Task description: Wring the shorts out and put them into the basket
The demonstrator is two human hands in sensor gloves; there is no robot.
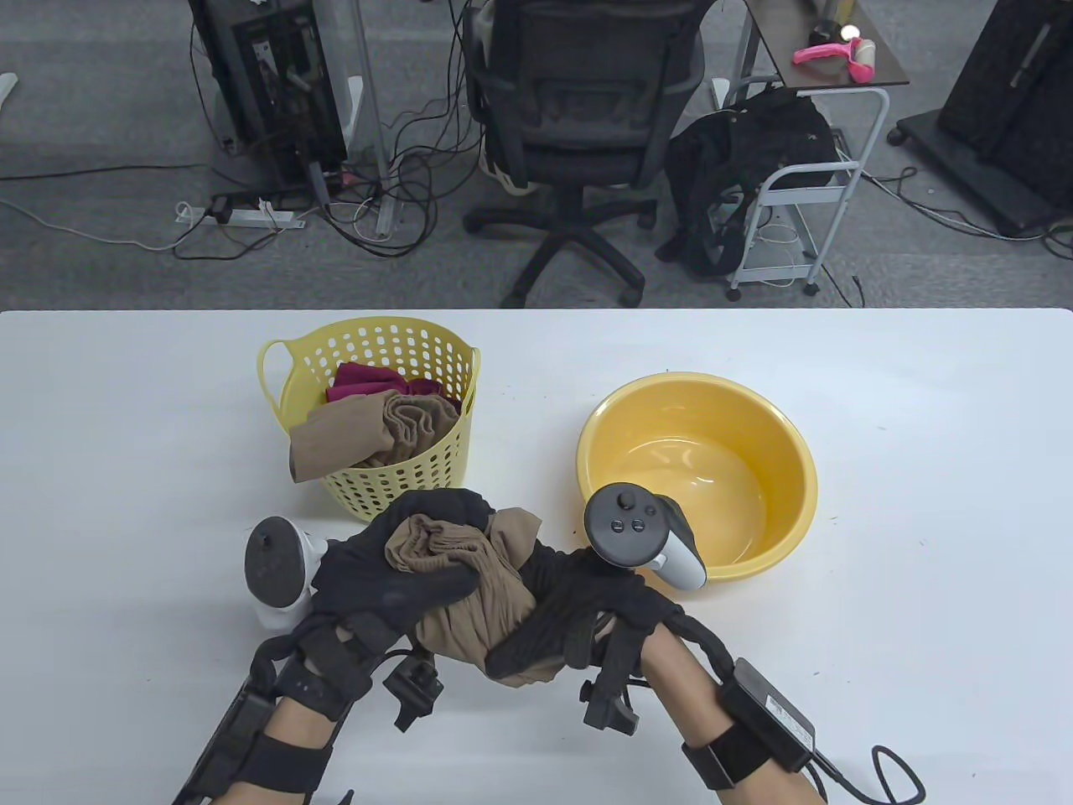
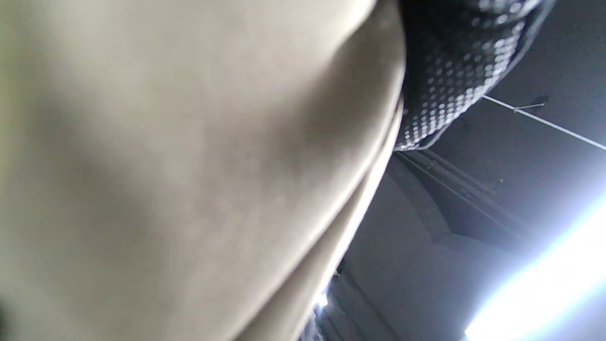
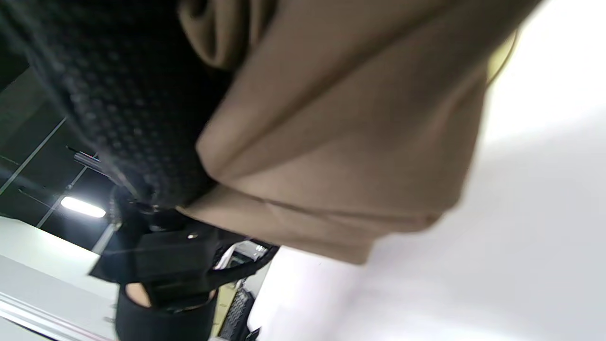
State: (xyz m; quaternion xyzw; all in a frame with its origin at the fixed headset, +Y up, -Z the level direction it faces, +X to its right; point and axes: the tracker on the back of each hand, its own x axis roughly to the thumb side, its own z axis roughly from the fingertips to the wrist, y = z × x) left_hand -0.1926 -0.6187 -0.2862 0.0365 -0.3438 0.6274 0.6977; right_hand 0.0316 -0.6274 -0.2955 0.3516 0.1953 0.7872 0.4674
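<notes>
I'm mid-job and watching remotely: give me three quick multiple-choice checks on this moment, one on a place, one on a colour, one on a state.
1. Where does the perforated yellow plastic basket stand relative to the round yellow plastic basin?
A. to its left in the table view
B. to its right in the table view
C. inside it

2. What colour are the bunched fabric shorts in the gloved hands?
A. magenta
B. tan
C. blue

3. How are those shorts held?
A. lying loose on the white table
B. hanging from the basin rim
C. gripped by both the left hand and the right hand

Answers: 1 A, the basket stands apart on the left. 2 B, both wrist views show tan cloth. 3 C, black fingers curl round the bundle from both sides.
</notes>
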